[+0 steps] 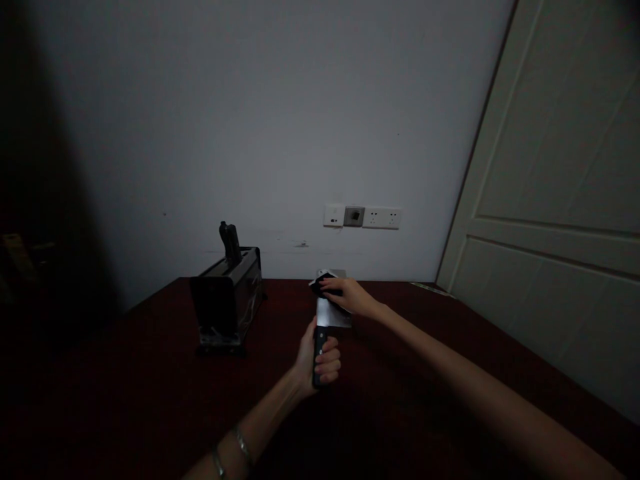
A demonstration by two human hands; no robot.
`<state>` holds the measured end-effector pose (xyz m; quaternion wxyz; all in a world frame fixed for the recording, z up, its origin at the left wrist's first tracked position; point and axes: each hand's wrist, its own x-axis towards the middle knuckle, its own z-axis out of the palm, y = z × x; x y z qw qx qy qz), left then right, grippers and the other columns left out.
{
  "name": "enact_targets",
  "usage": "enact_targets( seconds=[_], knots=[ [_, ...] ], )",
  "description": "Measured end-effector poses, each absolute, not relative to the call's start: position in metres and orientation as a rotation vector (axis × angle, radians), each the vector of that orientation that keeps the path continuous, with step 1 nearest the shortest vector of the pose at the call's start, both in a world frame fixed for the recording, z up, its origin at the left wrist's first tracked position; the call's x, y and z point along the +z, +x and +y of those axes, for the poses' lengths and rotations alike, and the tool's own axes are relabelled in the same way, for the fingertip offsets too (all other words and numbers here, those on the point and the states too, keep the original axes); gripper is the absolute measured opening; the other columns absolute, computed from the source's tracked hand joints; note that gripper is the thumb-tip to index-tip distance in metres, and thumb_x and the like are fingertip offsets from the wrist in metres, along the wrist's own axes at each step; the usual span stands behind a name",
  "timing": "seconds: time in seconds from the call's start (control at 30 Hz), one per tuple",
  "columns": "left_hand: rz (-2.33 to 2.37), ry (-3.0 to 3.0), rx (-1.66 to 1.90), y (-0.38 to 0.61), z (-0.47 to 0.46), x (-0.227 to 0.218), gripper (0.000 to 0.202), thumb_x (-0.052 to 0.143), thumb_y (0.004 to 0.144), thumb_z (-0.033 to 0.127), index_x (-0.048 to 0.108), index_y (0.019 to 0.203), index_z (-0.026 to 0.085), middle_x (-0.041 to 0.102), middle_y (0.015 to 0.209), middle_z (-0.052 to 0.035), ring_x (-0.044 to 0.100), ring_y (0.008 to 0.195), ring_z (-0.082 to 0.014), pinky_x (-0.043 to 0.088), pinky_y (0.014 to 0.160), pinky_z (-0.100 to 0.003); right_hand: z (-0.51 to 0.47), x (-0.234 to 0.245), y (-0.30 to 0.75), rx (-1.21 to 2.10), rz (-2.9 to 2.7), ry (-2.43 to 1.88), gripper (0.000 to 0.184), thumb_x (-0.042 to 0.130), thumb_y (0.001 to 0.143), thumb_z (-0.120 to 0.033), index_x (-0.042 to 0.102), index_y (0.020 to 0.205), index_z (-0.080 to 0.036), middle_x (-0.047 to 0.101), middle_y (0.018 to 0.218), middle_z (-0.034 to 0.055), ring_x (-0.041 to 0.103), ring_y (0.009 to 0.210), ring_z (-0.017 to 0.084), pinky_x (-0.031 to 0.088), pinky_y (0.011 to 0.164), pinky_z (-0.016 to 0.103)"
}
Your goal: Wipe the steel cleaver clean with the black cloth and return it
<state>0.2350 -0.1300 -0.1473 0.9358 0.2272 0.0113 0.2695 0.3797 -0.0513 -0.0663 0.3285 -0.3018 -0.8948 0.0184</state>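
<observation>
Steel cleaver is pointing blade-up and away from the person, over the dark red bench, near the knife block on its left. Left grip is curling fully closed around the black handle, apparently steadying the blade. Right grip is pinching a dark cloth against the blade's far end, wrist bent. The forearm is reaching in from the right. The left arm, wearing bracelets, is rising from below.
</observation>
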Motion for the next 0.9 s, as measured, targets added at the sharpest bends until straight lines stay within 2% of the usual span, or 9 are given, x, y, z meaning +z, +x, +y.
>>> enact_targets(
  seconds=[0.17,0.47,0.6,0.73,0.9],
  knots=[
    [0.027,0.465,0.570,0.236,-0.128,-0.151,0.068,0.015,0.080,0.068,0.039,0.045,0.016,0.023,0.032,0.0056,0.012,0.026,-0.0043,0.018,0.026,-0.017,-0.071,-0.077,0.373,0.045,-2.403,-0.734,0.025,0.052,0.081,-0.021,0.065,0.102,-0.017,0.060,0.115,0.0094,0.054,0.110,0.019,0.041,0.096,0.038],
    [0.068,0.523,0.505,0.240,-0.133,-0.148,0.071,0.012,0.080,0.068,0.040,0.042,0.016,0.024,0.031,0.0043,0.016,0.025,-0.0058,0.019,0.026,-0.018,-0.023,-0.052,0.375,-0.117,-2.224,-0.881,0.025,0.051,0.081,-0.020,0.066,0.102,-0.019,0.061,0.115,0.0087,0.053,0.110,0.023,0.041,0.096,0.039],
    [0.055,0.500,0.506,0.239,-0.131,-0.150,0.072,0.010,0.081,0.068,0.042,0.043,0.016,0.022,0.031,0.0049,0.014,0.025,-0.0053,0.020,0.025,-0.017,-0.041,-0.067,0.375,-0.062,-2.223,-0.843,0.026,0.051,0.081,-0.020,0.065,0.104,-0.020,0.060,0.115,0.0077,0.052,0.112,0.022,0.040,0.097,0.042],
    [0.047,0.466,0.572,0.237,-0.128,-0.153,0.069,0.013,0.082,0.066,0.043,0.045,0.015,0.023,0.033,0.0058,0.012,0.026,-0.0039,0.021,0.026,-0.016,-0.081,-0.093,0.375,0.068,-2.259,-0.789,0.026,0.052,0.082,-0.022,0.064,0.105,-0.020,0.063,0.111,0.0074,0.053,0.110,0.020,0.043,0.095,0.039],
    [0.083,0.502,0.584,0.233,-0.126,-0.151,0.071,0.007,0.082,0.065,0.043,0.045,0.015,0.023,0.032,0.0048,0.013,0.025,-0.0051,0.022,0.025,-0.017,-0.111,-0.107,0.378,0.136,-2.270,-0.748,0.028,0.050,0.083,-0.023,0.062,0.108,-0.022,0.059,0.117,0.0060,0.051,0.114,0.018,0.041,0.097,0.039]
  ],
)
